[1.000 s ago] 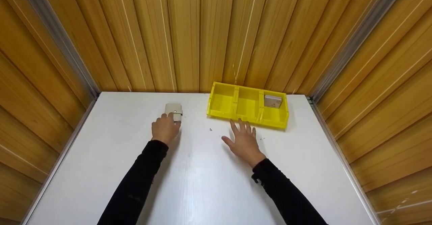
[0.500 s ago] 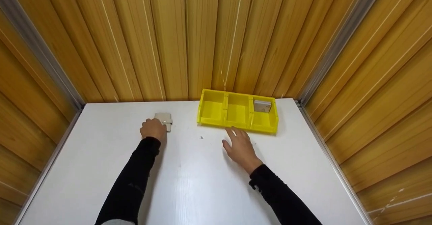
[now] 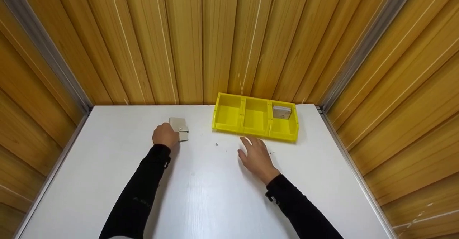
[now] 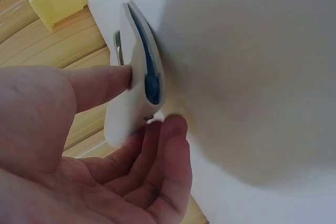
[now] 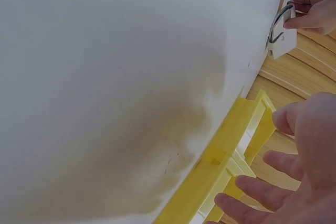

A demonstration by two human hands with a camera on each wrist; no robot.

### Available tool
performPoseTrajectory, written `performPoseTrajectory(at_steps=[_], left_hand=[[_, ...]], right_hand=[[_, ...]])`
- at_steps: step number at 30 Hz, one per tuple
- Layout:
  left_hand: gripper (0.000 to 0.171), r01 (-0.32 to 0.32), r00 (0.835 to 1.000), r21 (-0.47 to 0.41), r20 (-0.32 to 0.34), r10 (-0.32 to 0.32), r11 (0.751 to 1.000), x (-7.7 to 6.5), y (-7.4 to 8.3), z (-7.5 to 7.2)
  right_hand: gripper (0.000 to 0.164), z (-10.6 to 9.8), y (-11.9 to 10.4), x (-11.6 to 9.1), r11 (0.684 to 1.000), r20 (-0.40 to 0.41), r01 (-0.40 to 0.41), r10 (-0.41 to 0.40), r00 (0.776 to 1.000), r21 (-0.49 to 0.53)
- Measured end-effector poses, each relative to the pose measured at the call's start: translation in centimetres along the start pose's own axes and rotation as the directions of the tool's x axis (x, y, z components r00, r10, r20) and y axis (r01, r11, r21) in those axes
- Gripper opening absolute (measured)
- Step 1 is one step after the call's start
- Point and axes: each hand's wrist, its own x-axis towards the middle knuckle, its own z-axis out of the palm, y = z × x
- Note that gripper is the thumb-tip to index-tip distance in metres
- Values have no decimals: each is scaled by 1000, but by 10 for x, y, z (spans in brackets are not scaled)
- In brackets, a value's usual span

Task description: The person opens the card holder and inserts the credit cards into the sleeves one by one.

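Note:
A small beige wallet (image 3: 178,128) with a snap strap lies at the back left of the white table. My left hand (image 3: 165,135) grips its left edge. In the left wrist view, the thumb presses on the cover of the wallet (image 4: 134,66) and the fingers curl by its spine; something blue shows inside. My right hand (image 3: 259,159) hovers with spread, slightly bent fingers just in front of a yellow three-compartment bin (image 3: 255,133), holding nothing. In the bin's right compartment leans a small pale, patterned block (image 3: 282,112).
The bin's left and middle compartments show bare yellow floors. Wood-patterned panels (image 3: 186,52) rise behind the white table (image 3: 204,196) and at both sides. A few tiny dark specks (image 3: 216,144) lie between the hands.
My left hand has shifted to the wallet's left edge, and the wallet is turned slightly. My right hand stays in front of the bin, its fingers less spread. The head view has shifted a little.

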Motion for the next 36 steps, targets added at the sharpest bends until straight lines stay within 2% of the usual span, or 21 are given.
performPoseTrajectory(at_steps=[4,9,14,18,21,25,31,36], left_hand=[[20,-9,999,-29,43,10,1000,-7,3,-5],[25,-6,989,-114,148,23,993,-22,5,-11],[27,-9,971,-159,234,47,987,-37,7,-7],[26,-23,965,-178,253,68,984,-50,11,0],[26,-53,964,-201,247,103,978,-60,16,5],[23,-111,956,-269,234,177,957,-73,33,9],[17,-224,940,-357,169,298,907,-92,57,15],[16,-262,928,-418,137,345,870,-109,70,20]], right_hand=[[49,0,0,-1,1000,0,7,-7,1000,4],[43,0,2,-5,998,24,-38,37,999,52],[42,1,3,-7,994,68,-72,66,995,84],[39,2,-1,-6,994,77,-59,51,996,94],[35,3,-7,-5,993,70,-40,32,997,112],[27,-3,-15,-5,991,51,-13,6,999,137],[19,-13,-33,-4,984,23,42,-47,999,173],[21,-20,-44,-6,977,8,104,-107,994,184]])
